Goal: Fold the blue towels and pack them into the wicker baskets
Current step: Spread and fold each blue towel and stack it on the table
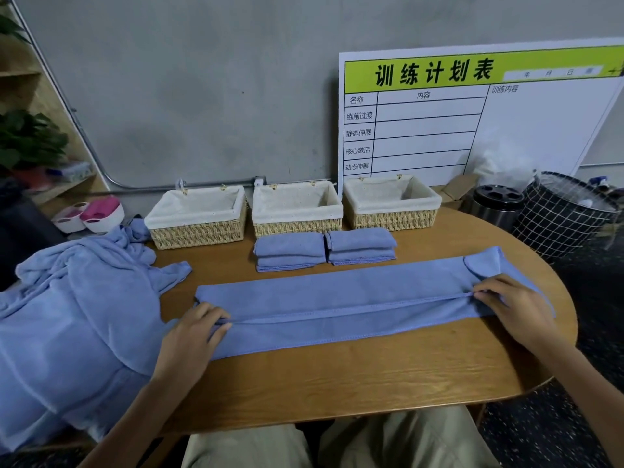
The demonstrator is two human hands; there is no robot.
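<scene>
Hidden or cut off: the heap of unfolded blue towels (67, 315) runs off the left edge and over the near table edge, so how many are in it cannot be told. The black grid-patterned bin (564, 216) at far right is partly out of view; its contents are a pale blur. The shelf (30, 130) at left shows only in part, with a plant on it.

Task piece: one long blue towel (344, 305) lies flat across the wooden table (337, 383), folded lengthwise into a narrow band, two stitched hems meeting along its middle. Its right end is turned over at a corner.

Left hand (196, 336): fingers curled, pinching the hem at the band's left end. Right hand (510, 304): fingertips and thumb pinching the hem at the right end.

Behind the band, two stacks of folded towels sit side by side: left stack (289, 251), right stack (360, 246), just in front of the baskets.

Containers: three wicker baskets with pale cloth liners in a row at the back of the table, left basket (197, 216), middle basket (297, 207), right basket (391, 202). Only liner shows inside each.

A whiteboard (472, 113) with a green header leans on the wall behind.
</scene>
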